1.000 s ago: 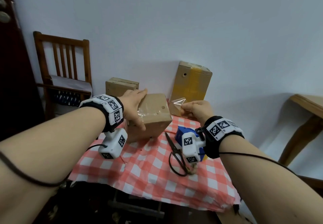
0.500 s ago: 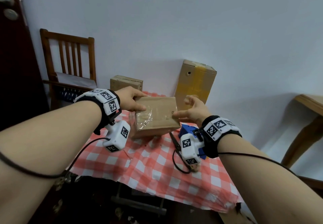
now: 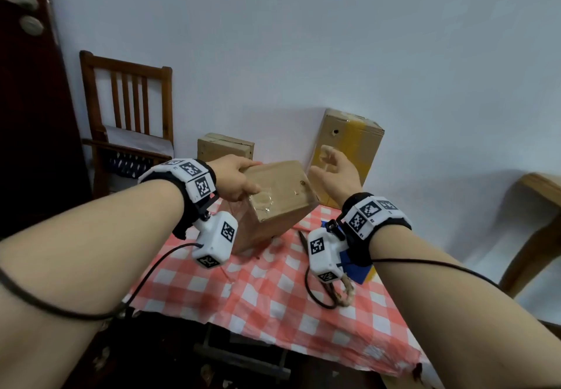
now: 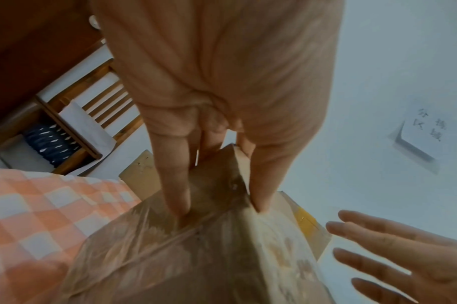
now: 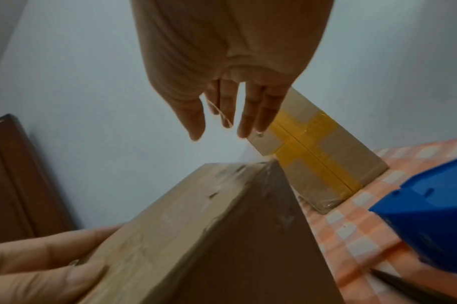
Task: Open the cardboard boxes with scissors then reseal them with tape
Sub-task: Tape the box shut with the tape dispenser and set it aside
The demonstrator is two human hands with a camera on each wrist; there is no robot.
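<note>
A brown cardboard box with crinkled clear tape over its seam is held tilted above the checked tablecloth. My left hand grips its upper left corner, fingers on one face and thumb on the other. My right hand hovers open just right of the box without touching it; a thin scrap of clear tape seems to cling to its fingers. Black scissors lie on the cloth under my right wrist. Beside them sits a blue tape dispenser, mostly hidden in the head view.
A tall box with yellow tape leans at the wall behind my right hand. A small box stands behind the left. A wooden chair and dark door are at left, another wooden table at right.
My right hand, which pinched tape at the box's right end and then held the box, has let go and opened. My left hand has turned and tilted the box.
</note>
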